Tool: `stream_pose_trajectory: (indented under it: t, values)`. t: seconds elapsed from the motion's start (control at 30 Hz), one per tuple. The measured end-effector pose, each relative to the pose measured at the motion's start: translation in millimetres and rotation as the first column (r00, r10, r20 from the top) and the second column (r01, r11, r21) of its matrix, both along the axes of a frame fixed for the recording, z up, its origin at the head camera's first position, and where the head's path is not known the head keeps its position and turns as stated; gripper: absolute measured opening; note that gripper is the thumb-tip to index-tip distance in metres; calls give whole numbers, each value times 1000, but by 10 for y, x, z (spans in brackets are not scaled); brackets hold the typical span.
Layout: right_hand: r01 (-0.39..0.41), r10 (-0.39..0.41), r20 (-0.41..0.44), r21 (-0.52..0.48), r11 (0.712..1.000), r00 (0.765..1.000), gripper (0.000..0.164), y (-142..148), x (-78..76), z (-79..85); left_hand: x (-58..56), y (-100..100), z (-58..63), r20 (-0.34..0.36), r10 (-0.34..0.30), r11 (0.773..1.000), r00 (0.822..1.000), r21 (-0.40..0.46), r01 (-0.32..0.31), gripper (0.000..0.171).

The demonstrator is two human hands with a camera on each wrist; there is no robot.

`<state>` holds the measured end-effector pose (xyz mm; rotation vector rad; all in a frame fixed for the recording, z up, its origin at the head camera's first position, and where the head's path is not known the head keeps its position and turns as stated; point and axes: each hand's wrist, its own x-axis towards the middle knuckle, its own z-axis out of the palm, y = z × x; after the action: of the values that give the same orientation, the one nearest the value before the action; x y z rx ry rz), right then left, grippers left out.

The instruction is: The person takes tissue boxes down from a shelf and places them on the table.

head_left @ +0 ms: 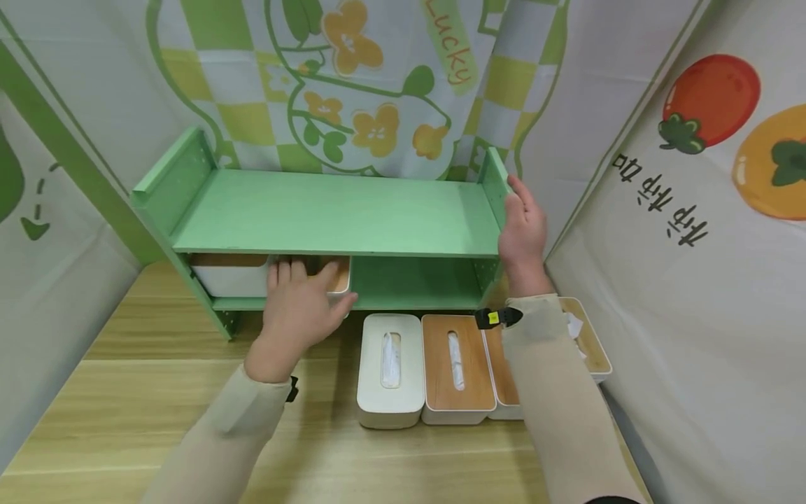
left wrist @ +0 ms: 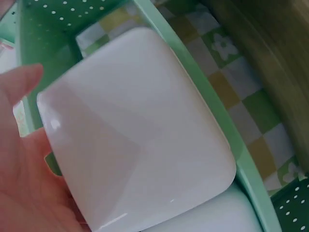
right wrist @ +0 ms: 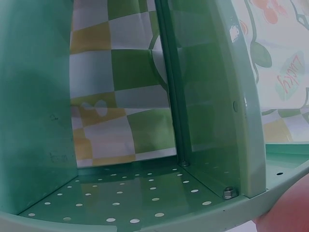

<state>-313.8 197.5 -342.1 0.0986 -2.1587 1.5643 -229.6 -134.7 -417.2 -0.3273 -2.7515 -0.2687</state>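
My left hand [head_left: 296, 301] reaches to a white tissue box with a wood-coloured lid [head_left: 340, 276] on the lower level of a green shelf [head_left: 340, 213]. Its fingers lie over the top of the box, and the thumb stands out to the right, apart from it. The left wrist view shows the smooth white end of the tissue box [left wrist: 140, 130] close up, beside another white box [left wrist: 212, 215]. At the shelf's right side panel [head_left: 495, 178], my right hand [head_left: 524, 231] rests against the outside with fingers extended upward.
Another wood-lidded box [head_left: 229, 276] sits left on the lower level. On the wooden table [head_left: 302, 427] stand a cream tissue box [head_left: 390, 371], a wood-lidded one [head_left: 460, 367] and another partly behind the right arm. An open container [head_left: 595, 343] holds white tissue. Printed cloths [head_left: 378, 84] surround the table.
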Motion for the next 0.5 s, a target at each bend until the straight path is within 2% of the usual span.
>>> stream_pose_trajectory:
  t: [0.1,0.27,0.4,0.5]
  values:
    - [6,-6,3,9,1000,1000,46,0,4,1,-58,-11,23,44,-1,1000,999,-19,2,68]
    - [7,-7,4,19,1000,1000,46,3,2,-11,-103,-9,62,143,9,999,990,-51,-2,70]
    - [7,-7,-5,18,1000,1000,47,2,1,-13,-76,0,81,165,16,997,986,-77,-3,71]
    - [7,-7,-8,13,1000,1000,46,0,2,-10,-14,6,94,164,20,995,986,-102,-3,72]
